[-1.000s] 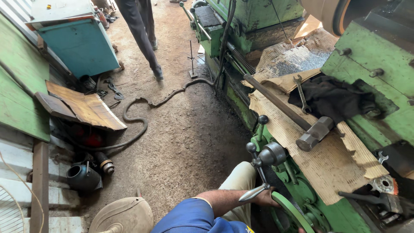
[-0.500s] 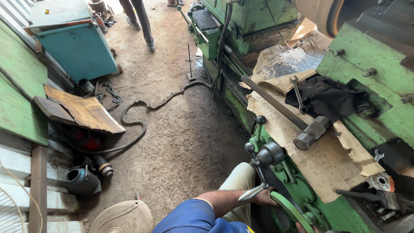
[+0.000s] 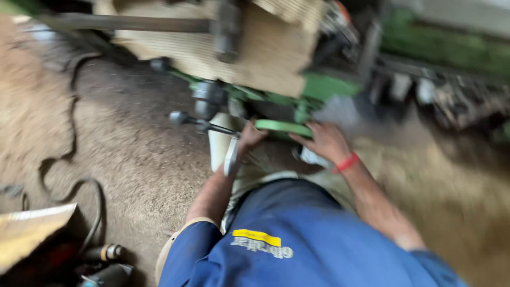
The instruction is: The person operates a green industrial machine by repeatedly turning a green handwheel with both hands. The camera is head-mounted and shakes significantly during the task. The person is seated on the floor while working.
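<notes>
The picture is smeared by motion. My left hand [image 3: 249,137] is closed at the left end of a green handwheel [image 3: 281,127] on the front of the green machine. My right hand [image 3: 325,141], with a red band on its wrist, grips the same wheel's rim from the right, fingers stretched over it. A dark lever with a ball knob [image 3: 178,118] sticks out to the left of my left hand. A flat silvery handle [image 3: 231,156] hangs just below my left wrist. My blue sleeves and light trousers fill the lower middle.
A hammer [image 3: 228,32] lies on a wooden board [image 3: 265,58] on top of the machine. A dark hose [image 3: 69,159] snakes over the dirt floor at left. A rusty sheet [image 3: 26,234] and dark cylinders [image 3: 103,252] sit at the lower left.
My view has swung down and to the right, blurring everything. My right hand has come into view on the handwheel. The person walking at the far end is out of sight.
</notes>
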